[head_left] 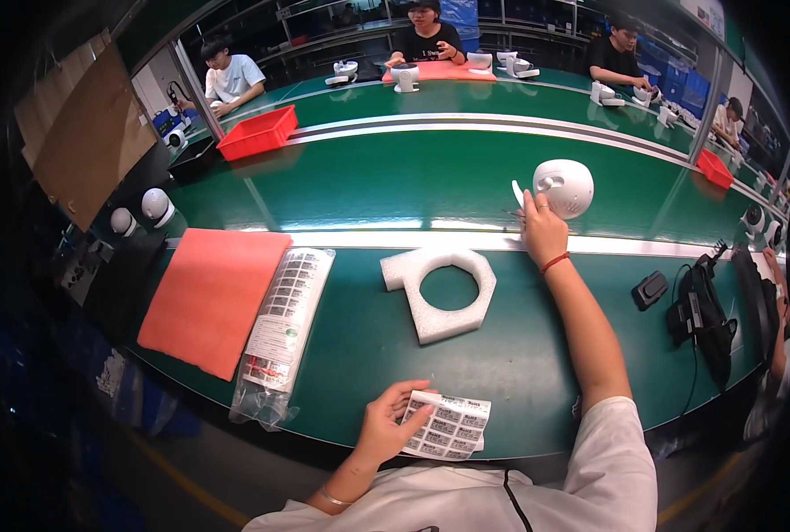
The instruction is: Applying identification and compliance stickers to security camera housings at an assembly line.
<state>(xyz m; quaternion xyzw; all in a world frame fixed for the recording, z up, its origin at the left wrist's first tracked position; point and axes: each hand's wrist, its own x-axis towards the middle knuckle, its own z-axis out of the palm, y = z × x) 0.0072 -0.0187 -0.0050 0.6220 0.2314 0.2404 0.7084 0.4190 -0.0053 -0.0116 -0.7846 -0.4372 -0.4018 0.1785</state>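
Note:
My left hand holds a sheet of printed labels near the table's front edge, its thumb lying over the sheet. My right arm is stretched far forward. At its end my right hand has its fingers closed around the lower part of a rounded white camera, which is tilted over the green belt. Whether the camera rests on the belt I cannot tell. Between my hands and the belt lies a white foam holder with a large round hole.
An orange foam mat and a plastic-wrapped pack of label sheets lie at left. Two white cameras stand beyond them. Black equipment with cables sits at right. Across the belt, several people work near red bins.

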